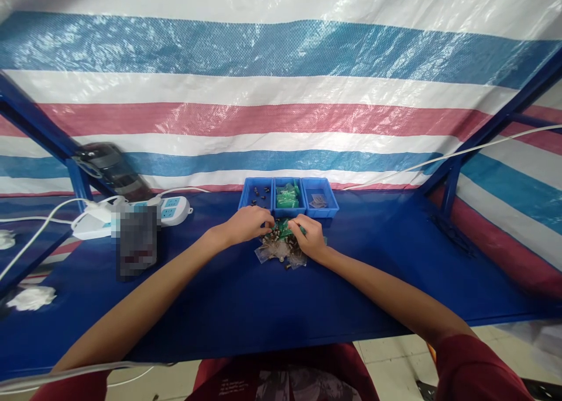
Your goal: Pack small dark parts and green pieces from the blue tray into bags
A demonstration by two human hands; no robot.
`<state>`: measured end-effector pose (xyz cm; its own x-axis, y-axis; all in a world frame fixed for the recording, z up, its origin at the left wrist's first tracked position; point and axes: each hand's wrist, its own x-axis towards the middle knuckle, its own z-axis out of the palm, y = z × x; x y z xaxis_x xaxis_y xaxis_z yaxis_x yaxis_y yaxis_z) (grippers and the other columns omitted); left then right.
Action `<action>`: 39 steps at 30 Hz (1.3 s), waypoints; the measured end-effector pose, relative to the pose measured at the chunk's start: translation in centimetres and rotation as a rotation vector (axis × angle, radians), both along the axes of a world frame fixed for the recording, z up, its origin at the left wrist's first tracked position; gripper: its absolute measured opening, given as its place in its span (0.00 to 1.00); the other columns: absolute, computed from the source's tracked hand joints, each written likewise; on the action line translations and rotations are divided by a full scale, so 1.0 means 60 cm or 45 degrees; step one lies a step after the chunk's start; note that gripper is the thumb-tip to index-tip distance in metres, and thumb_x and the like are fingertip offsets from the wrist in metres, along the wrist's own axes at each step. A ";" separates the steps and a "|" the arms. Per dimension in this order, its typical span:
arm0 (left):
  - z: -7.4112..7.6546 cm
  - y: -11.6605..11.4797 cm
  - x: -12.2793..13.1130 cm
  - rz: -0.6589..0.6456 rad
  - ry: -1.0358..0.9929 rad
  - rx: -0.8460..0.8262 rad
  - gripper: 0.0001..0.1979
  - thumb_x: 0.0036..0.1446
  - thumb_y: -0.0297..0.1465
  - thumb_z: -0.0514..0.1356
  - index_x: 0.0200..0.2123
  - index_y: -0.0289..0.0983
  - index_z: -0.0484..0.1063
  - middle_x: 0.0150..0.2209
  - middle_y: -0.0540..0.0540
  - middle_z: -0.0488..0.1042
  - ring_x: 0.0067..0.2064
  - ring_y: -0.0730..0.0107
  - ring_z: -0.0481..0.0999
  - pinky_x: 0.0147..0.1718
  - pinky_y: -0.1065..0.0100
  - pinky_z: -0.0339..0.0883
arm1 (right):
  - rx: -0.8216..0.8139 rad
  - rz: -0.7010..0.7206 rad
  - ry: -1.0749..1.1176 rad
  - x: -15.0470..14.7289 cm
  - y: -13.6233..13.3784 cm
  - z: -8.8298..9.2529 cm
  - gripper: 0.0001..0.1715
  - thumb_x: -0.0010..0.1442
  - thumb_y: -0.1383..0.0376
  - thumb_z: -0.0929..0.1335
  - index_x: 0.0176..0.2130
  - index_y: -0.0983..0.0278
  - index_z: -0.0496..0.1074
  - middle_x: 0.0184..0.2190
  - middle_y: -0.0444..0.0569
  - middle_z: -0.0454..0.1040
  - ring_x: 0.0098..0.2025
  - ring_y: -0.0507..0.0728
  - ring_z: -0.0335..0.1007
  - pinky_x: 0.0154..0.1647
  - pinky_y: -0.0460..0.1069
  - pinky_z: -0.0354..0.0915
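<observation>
Both my hands rest over a small heap of mixed parts [277, 250] on the blue table [246, 307]: clear little bags, green pieces and dark small bits. My left hand [248, 223] has its fingers curled and pinched at the heap's top left. My right hand [311, 236] is closed on a green piece [286, 230] at the heap's upper right. What the left fingers pinch is too small to name. Just behind the heap stand three joined blue bins [288, 197].
The left bin holds a few dark bits, the middle one green pieces [287, 195], the right one flat grey pieces [318, 202]. A white power strip [169, 209], a blurred dark block [137, 243] and a black device [112, 167] sit at left. Striped tarp walls the back.
</observation>
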<state>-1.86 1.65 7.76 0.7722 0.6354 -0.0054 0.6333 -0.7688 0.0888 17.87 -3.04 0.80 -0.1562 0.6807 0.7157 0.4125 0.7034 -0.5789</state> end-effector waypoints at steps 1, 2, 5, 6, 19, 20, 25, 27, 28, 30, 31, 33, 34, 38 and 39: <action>-0.004 -0.001 0.001 -0.002 0.040 -0.006 0.05 0.55 0.29 0.59 0.34 0.41 0.75 0.34 0.50 0.76 0.36 0.68 0.75 0.30 0.72 0.60 | -0.004 0.000 -0.001 0.000 0.000 0.000 0.16 0.65 0.63 0.60 0.29 0.64 0.68 0.23 0.47 0.67 0.27 0.53 0.64 0.31 0.49 0.60; -0.008 -0.001 0.002 0.003 0.071 -0.005 0.05 0.54 0.29 0.59 0.34 0.42 0.75 0.34 0.50 0.76 0.36 0.68 0.75 0.30 0.72 0.60 | -0.007 0.000 -0.001 0.000 0.000 -0.001 0.16 0.65 0.63 0.60 0.29 0.65 0.69 0.23 0.47 0.67 0.27 0.53 0.64 0.31 0.49 0.61; -0.015 -0.001 0.002 0.025 0.113 0.011 0.05 0.53 0.29 0.59 0.33 0.41 0.74 0.34 0.50 0.75 0.36 0.67 0.75 0.29 0.72 0.61 | -0.016 -0.006 -0.005 0.001 0.001 -0.002 0.17 0.65 0.62 0.59 0.29 0.64 0.69 0.23 0.47 0.68 0.27 0.53 0.64 0.30 0.48 0.61; -0.016 -0.001 0.001 0.030 0.109 0.018 0.04 0.53 0.29 0.59 0.32 0.41 0.74 0.34 0.50 0.75 0.36 0.67 0.75 0.29 0.72 0.61 | -0.017 -0.008 -0.005 0.001 0.001 -0.002 0.17 0.65 0.62 0.59 0.29 0.64 0.69 0.23 0.47 0.68 0.27 0.53 0.64 0.30 0.48 0.61; -0.011 0.001 0.000 -0.048 -0.137 0.167 0.05 0.56 0.30 0.56 0.31 0.39 0.72 0.32 0.49 0.74 0.30 0.70 0.73 0.24 0.72 0.56 | -0.006 -0.002 -0.003 0.000 0.000 0.000 0.16 0.65 0.63 0.59 0.29 0.64 0.68 0.23 0.47 0.66 0.26 0.53 0.63 0.30 0.48 0.61; -0.007 -0.001 0.002 -0.058 -0.146 0.182 0.06 0.58 0.31 0.56 0.33 0.39 0.72 0.33 0.49 0.74 0.30 0.71 0.73 0.24 0.72 0.56 | 0.000 -0.005 -0.001 0.000 0.000 0.000 0.16 0.65 0.63 0.59 0.28 0.64 0.68 0.22 0.46 0.65 0.25 0.53 0.63 0.29 0.48 0.60; 0.004 -0.011 0.008 -0.122 -0.210 0.270 0.10 0.63 0.33 0.51 0.38 0.38 0.72 0.35 0.47 0.74 0.31 0.72 0.73 0.24 0.73 0.55 | -0.001 -0.057 -0.007 0.000 0.004 -0.003 0.16 0.64 0.63 0.61 0.27 0.64 0.68 0.21 0.45 0.64 0.25 0.52 0.61 0.29 0.48 0.59; 0.005 -0.013 0.008 -0.139 -0.238 0.311 0.12 0.64 0.34 0.49 0.39 0.38 0.71 0.36 0.47 0.74 0.32 0.72 0.73 0.24 0.73 0.55 | -0.010 -0.068 -0.014 -0.001 0.005 -0.004 0.15 0.64 0.62 0.62 0.28 0.64 0.69 0.22 0.46 0.65 0.25 0.52 0.62 0.29 0.48 0.60; 0.006 -0.015 0.009 -0.143 -0.248 0.330 0.12 0.64 0.34 0.49 0.39 0.38 0.71 0.37 0.47 0.74 0.33 0.72 0.73 0.24 0.73 0.55 | -0.013 -0.069 -0.017 -0.001 0.005 -0.004 0.14 0.63 0.62 0.62 0.29 0.64 0.70 0.22 0.46 0.66 0.26 0.53 0.63 0.30 0.48 0.60; 0.005 -0.017 0.009 -0.152 -0.262 0.364 0.13 0.65 0.34 0.48 0.40 0.38 0.71 0.37 0.47 0.74 0.33 0.72 0.74 0.24 0.73 0.55 | -0.016 -0.066 -0.019 -0.001 0.006 -0.005 0.14 0.63 0.61 0.63 0.31 0.64 0.71 0.23 0.47 0.68 0.27 0.53 0.64 0.30 0.48 0.61; 0.004 -0.019 0.010 -0.160 -0.266 0.379 0.13 0.65 0.35 0.48 0.40 0.38 0.71 0.36 0.47 0.74 0.32 0.73 0.73 0.23 0.73 0.55 | -0.016 -0.061 -0.019 -0.001 0.006 -0.005 0.13 0.63 0.60 0.63 0.31 0.64 0.72 0.24 0.48 0.69 0.27 0.54 0.65 0.30 0.49 0.62; 0.002 -0.022 0.011 -0.185 -0.271 0.408 0.14 0.65 0.35 0.47 0.40 0.38 0.71 0.36 0.47 0.74 0.32 0.74 0.73 0.23 0.74 0.55 | -0.011 -0.051 -0.017 -0.001 0.005 -0.004 0.13 0.63 0.60 0.63 0.32 0.64 0.72 0.25 0.48 0.71 0.28 0.54 0.66 0.31 0.49 0.63; 0.001 -0.023 0.012 -0.199 -0.271 0.423 0.15 0.66 0.35 0.46 0.40 0.38 0.71 0.36 0.46 0.74 0.32 0.74 0.73 0.23 0.74 0.56 | -0.007 -0.046 -0.015 -0.001 0.005 -0.004 0.13 0.63 0.60 0.63 0.32 0.64 0.73 0.25 0.49 0.71 0.28 0.54 0.66 0.31 0.49 0.63; -0.005 -0.024 0.013 -0.217 -0.286 0.450 0.15 0.66 0.34 0.45 0.41 0.39 0.71 0.36 0.47 0.73 0.33 0.74 0.73 0.25 0.75 0.57 | -0.003 -0.031 -0.007 -0.001 0.004 -0.004 0.13 0.63 0.62 0.62 0.32 0.64 0.73 0.25 0.49 0.70 0.27 0.54 0.66 0.31 0.49 0.63; -0.005 -0.024 0.013 -0.219 -0.295 0.448 0.15 0.66 0.34 0.45 0.41 0.38 0.71 0.36 0.47 0.73 0.33 0.75 0.73 0.25 0.75 0.58 | -0.004 -0.029 -0.008 0.000 0.004 -0.005 0.14 0.63 0.62 0.62 0.32 0.64 0.73 0.24 0.49 0.70 0.27 0.54 0.66 0.30 0.49 0.63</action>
<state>-1.07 0.18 7.43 0.8220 0.4302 0.3732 0.4882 -0.8697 -0.0727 17.84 -2.80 0.53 -0.1455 0.6864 0.7125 0.4320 0.6919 -0.5784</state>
